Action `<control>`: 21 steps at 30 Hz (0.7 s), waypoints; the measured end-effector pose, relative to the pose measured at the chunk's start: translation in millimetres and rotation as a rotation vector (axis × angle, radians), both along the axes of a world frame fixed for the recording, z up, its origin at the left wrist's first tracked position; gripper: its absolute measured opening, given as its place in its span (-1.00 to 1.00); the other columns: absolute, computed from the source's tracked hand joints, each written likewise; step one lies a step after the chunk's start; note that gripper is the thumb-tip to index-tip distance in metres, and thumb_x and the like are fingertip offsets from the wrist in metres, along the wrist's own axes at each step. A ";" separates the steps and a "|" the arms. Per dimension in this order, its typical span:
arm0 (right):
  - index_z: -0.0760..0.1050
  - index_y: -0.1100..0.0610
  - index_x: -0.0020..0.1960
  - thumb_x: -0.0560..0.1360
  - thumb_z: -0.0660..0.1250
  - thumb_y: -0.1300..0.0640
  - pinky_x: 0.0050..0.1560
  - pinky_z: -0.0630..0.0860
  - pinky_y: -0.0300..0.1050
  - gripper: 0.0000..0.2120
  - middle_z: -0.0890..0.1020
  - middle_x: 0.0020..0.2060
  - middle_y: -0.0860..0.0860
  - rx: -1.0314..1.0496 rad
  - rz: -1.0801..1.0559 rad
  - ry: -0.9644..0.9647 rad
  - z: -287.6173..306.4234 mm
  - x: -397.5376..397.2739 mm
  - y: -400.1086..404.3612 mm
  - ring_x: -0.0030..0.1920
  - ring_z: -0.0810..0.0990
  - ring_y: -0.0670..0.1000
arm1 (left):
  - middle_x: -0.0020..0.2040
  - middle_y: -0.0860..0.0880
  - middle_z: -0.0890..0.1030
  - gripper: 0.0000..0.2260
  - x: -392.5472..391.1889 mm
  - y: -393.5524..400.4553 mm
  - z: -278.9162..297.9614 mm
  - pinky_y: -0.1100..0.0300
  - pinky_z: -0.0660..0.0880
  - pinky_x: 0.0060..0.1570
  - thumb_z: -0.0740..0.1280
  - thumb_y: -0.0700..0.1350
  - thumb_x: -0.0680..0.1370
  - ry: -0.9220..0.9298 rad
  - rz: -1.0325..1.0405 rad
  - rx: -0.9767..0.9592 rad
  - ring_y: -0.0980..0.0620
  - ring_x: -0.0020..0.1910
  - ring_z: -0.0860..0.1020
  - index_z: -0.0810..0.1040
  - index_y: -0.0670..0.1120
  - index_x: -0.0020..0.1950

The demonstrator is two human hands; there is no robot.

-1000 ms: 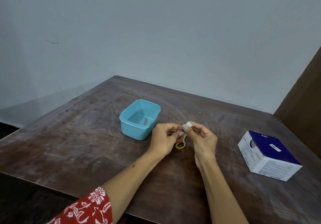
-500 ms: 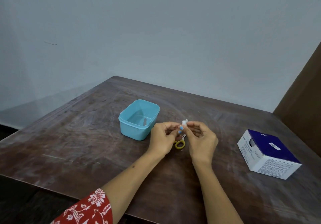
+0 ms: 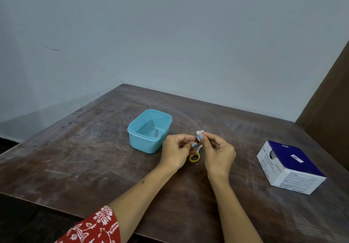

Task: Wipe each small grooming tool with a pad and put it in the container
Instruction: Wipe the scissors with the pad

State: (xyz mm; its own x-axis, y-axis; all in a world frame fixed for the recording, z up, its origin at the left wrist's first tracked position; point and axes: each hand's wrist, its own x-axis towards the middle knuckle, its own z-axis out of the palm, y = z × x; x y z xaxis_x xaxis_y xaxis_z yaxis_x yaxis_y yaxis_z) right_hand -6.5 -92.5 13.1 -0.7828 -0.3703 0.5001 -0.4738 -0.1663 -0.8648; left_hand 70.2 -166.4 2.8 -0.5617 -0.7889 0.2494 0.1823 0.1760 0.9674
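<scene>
Small scissors (image 3: 196,153) were held just above the brown wooden surface (image 3: 79,148), just right of the light-blue container (image 3: 149,140). Their long axis ran from the yellow finger loop, nearest the person, up and away toward the far edge of the surface, tilted a little to the right. The metal shanks showed between the two hands; the blade tips were covered by fingers and pad, so their exact direction could not be told.

The left hand (image 3: 176,152) had its fingers curled round the scissors near the pivot, thumb on top. The right hand (image 3: 219,152) pinched a small white pad (image 3: 199,133) between thumb and forefinger at the blade end of the scissors, the pad sticking up above the fingertips. Nails on both hands were painted pale blue. The two hands were touching or nearly so at the fingertips.

Container stood upright and without a lid, left of the hands, with one slim grey tool (image 3: 156,132) lying inside against its near-right wall, too small to identify.

Well to the right of the container, beyond the hands, sat a white and dark-blue box (image 3: 290,167) with small print on its sides.

A red floral sleeve (image 3: 94,227) covered the left upper arm. Pale wall (image 3: 170,35) behind the surface.
</scene>
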 end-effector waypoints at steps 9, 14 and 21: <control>0.67 0.16 -0.11 0.36 0.46 0.35 -0.15 0.49 -0.46 -0.85 0.66 -0.23 -0.09 -0.003 -0.137 0.337 -3.4 2.5 -0.2 -0.20 0.61 -0.19 | -0.23 -0.05 0.68 -0.79 0.9 1.2 1.4 0.23 0.62 -0.21 0.36 -0.37 0.46 0.043 -0.028 0.072 0.03 -0.25 0.68 0.65 -0.07 -0.09; 0.66 0.01 -0.17 0.40 0.46 0.25 -0.19 0.59 -0.28 -0.86 0.71 -0.29 -0.09 -0.060 0.072 -0.130 -1.6 -0.5 -2.1 -0.24 0.68 -0.12 | -0.26 -0.06 0.67 -0.75 3.1 -1.0 4.6 0.29 0.59 -0.25 0.36 -0.38 0.47 0.026 -0.083 0.046 0.07 -0.30 0.66 0.65 -0.02 -0.16; 0.67 0.10 -0.16 0.36 0.48 0.29 -0.18 0.62 -0.20 -0.88 0.72 -0.28 -0.02 -0.112 0.182 -0.296 0.9 -1.5 -0.5 -0.22 0.69 -0.03 | -0.29 -0.04 0.67 -0.74 2.6 -1.4 2.6 0.30 0.59 -0.28 0.35 -0.38 0.47 0.032 -0.063 0.060 0.08 -0.32 0.65 0.65 -0.01 -0.19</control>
State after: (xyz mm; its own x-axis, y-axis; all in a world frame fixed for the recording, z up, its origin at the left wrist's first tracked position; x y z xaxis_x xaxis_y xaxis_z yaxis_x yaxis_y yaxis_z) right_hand -8.0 -92.9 14.0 -0.8262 -0.4727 0.3066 -0.1594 -0.3258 -0.9319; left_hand 72.8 -167.8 5.4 -0.6032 -0.7662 0.2215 0.2219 0.1055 0.9693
